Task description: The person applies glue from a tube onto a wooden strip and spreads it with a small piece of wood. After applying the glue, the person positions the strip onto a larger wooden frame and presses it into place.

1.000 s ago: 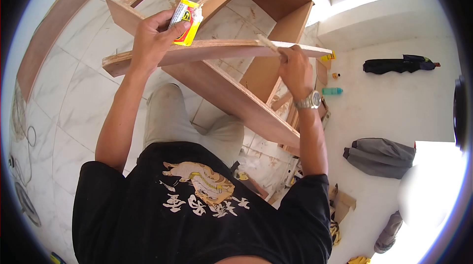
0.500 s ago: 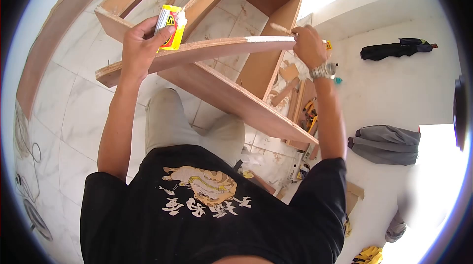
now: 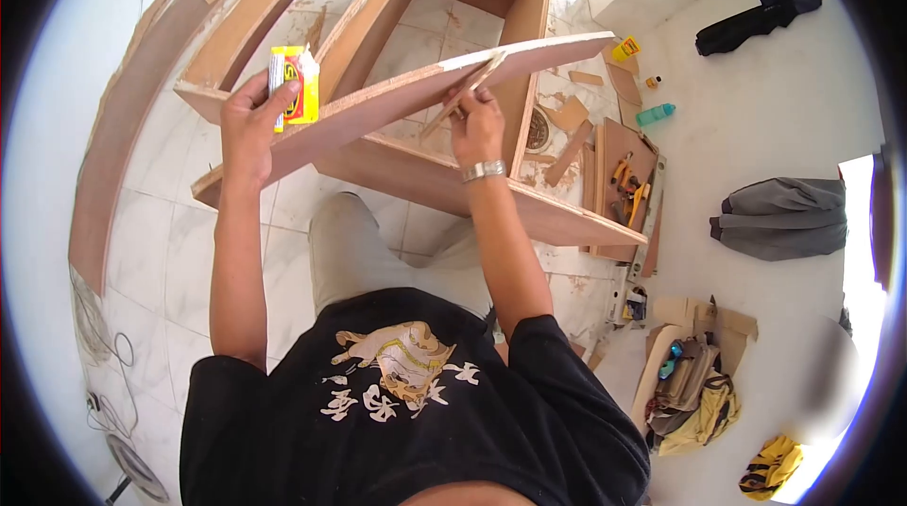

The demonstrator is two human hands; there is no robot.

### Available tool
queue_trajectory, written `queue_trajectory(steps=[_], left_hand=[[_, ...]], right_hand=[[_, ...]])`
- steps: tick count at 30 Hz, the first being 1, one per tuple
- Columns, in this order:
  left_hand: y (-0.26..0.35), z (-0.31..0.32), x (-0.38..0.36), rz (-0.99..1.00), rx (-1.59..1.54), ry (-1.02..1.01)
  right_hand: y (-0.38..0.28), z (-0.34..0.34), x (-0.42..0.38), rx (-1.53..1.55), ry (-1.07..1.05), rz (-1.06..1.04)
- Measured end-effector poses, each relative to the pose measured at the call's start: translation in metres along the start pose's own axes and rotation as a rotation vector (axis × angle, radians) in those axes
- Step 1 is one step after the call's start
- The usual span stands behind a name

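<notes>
My left hand (image 3: 248, 133) is closed on a yellow and red packet (image 3: 302, 95) with a torn, white-smeared top, held just over the edge of a curved wooden board (image 3: 368, 123). My right hand (image 3: 480, 128) pinches a thin wooden stick (image 3: 484, 77). The stick's tip touches the board's upper edge near the middle. White paste (image 3: 557, 47) coats that edge from about the stick to the far right end; toward my left hand the edge is bare wood. The board lies tilted across a wooden frame.
The wooden frame (image 3: 416, 171) with several panels stands before my knees. To the right are wood offcuts (image 3: 569, 154), orange-handled tools (image 3: 624, 180), a teal bottle (image 3: 656, 115) and a yellow container (image 3: 625, 49). A bag (image 3: 685, 378) lies on cardboard at lower right. A fan (image 3: 137, 468) and cables are at lower left.
My right hand has moved with the stick from the board's far right end back toward its middle. The white edge there now shows uncovered. My left hand still holds the packet.
</notes>
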State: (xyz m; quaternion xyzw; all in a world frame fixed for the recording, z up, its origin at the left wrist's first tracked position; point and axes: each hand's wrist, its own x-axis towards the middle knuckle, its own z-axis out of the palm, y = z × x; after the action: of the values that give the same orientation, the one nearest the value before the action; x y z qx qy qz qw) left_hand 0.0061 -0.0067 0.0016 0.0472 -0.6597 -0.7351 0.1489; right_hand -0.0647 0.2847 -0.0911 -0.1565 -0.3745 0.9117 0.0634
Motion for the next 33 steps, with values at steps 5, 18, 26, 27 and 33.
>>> queue_trajectory(steps=[5, 18, 26, 27, 33], left_hand=[[-0.002, 0.000, 0.000, -0.007, 0.012, -0.021], [-0.001, -0.008, 0.010, -0.103, 0.032, -0.177], [0.004, -0.004, 0.006, -0.091, 0.027, -0.176], [0.005, -0.004, 0.004, -0.086, 0.013, -0.166], [0.001, -0.005, 0.004, -0.074, 0.027, -0.158]], right_hand=[[0.020, 0.031, -0.030, 0.013, -0.029, -0.057], [0.026, 0.033, -0.042, 0.097, -0.004, 0.139], [0.031, 0.029, -0.063, -0.190, -0.052, -0.098], [0.016, 0.027, -0.060, -0.288, -0.020, -0.175], [-0.031, 0.017, -0.054, -0.799, 0.018, -0.222]])
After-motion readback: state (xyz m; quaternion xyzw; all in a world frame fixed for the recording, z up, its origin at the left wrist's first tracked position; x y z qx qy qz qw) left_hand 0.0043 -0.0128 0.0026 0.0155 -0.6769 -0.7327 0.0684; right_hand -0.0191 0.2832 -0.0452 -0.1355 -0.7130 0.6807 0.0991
